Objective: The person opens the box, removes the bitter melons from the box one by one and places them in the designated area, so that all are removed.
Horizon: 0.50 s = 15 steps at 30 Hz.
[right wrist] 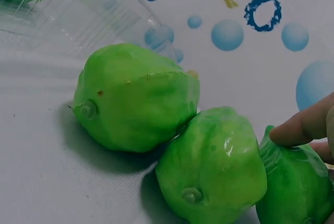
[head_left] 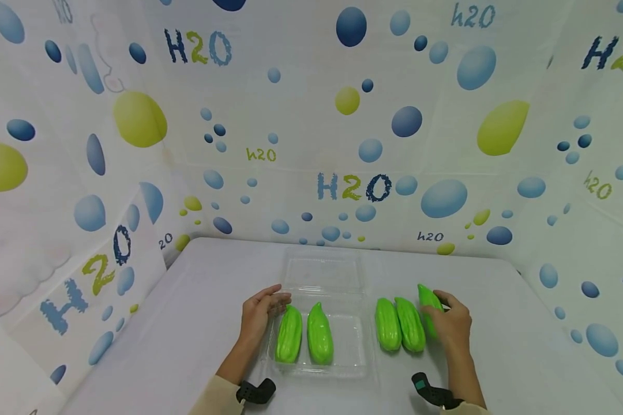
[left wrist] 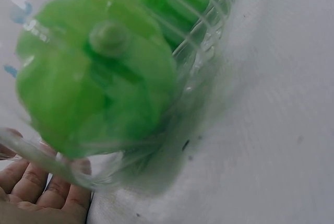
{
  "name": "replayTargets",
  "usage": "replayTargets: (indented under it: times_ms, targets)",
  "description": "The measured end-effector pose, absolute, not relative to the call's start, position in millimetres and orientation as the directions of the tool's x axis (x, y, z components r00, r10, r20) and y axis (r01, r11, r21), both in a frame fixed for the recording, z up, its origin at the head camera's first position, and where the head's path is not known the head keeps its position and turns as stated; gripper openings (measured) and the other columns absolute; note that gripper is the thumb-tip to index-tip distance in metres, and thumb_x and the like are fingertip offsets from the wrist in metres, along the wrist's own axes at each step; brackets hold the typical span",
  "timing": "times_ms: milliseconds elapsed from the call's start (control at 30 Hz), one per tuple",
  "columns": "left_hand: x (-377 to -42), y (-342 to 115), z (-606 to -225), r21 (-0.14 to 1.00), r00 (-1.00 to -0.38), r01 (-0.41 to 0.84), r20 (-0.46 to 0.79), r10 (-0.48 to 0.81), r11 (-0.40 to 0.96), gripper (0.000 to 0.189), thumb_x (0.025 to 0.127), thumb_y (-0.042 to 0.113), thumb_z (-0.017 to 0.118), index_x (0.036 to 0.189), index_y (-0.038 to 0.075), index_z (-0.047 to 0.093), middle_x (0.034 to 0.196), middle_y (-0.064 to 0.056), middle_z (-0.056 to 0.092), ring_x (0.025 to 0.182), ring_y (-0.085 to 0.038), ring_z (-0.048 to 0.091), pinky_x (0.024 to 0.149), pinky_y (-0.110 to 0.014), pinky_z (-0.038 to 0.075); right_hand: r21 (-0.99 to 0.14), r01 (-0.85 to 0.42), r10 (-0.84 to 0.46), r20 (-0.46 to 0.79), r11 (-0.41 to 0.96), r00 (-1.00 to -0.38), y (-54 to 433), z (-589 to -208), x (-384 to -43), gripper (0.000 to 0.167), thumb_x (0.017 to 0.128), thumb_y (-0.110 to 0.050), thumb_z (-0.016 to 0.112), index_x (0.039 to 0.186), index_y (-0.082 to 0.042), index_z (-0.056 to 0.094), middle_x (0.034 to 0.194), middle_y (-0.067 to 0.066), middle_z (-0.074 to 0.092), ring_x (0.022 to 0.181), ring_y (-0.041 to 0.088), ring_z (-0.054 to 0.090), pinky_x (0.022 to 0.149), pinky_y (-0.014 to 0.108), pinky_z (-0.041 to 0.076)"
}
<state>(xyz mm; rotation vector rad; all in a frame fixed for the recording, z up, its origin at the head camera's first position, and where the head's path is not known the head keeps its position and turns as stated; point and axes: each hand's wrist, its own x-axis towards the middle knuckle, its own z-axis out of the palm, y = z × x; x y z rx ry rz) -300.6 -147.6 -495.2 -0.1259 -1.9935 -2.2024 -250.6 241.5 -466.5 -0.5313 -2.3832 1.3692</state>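
A clear plastic container [head_left: 350, 340] with its hinged lid [head_left: 319, 274] folded back holds two bright green, ridged gourds, a left one [head_left: 289, 334] and a right one [head_left: 319, 334]. My left hand [head_left: 259, 311] is at the container's left wall, its fingers extended near the left gourd's tip; the left wrist view shows the fingers [left wrist: 36, 187] close against the clear wall. To the right of the container, my right hand [head_left: 453, 321] grips a third gourd [head_left: 428, 300] between thumb and fingers. Beside it two more gourds, one [head_left: 388, 324] and another [head_left: 410, 324], lie side by side.
The white table [head_left: 213, 271] meets a printed backdrop [head_left: 301, 115] with blue and yellow spots at the back and sides. A black wrist strap [head_left: 256, 392] is on the left arm and another [head_left: 435, 392] on the right.
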Motion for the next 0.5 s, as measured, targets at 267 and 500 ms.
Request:
replayTargets:
  times_ms: [267,500]
  targets:
    - [-299.8,-147.5,-494.6,0.981,-0.983,0.174,0.169,-0.066,-0.085,0.036,0.104,0.005,0.045,0.133,-0.009,0.059,0.114,-0.023,0.073,0.103,-0.028,0.073,0.086,-0.029,0.059,-0.860,0.189,0.443,0.047,0.474,-0.895,244.7,-469.4,-250.4,0.055,0.092,-0.018,0.066,0.142,0.002,0.053,0.145,0.028,0.050,0.134,0.046,0.044,0.108,0.061,0.038]
    - [-300.0,-147.6,-494.6,0.983,-0.984,0.166,0.160,-0.072,-0.082,0.036,0.103,0.006,0.045,0.134,-0.008,0.059,0.114,-0.022,0.073,0.103,-0.026,0.074,0.086,-0.028,0.059,-0.846,0.219,0.452,0.029,0.486,-0.891,243.5,-469.0,-250.5,0.051,0.092,-0.018,0.061,0.139,0.001,0.054,0.140,0.027,0.053,0.120,0.042,0.052,0.094,0.054,0.045]
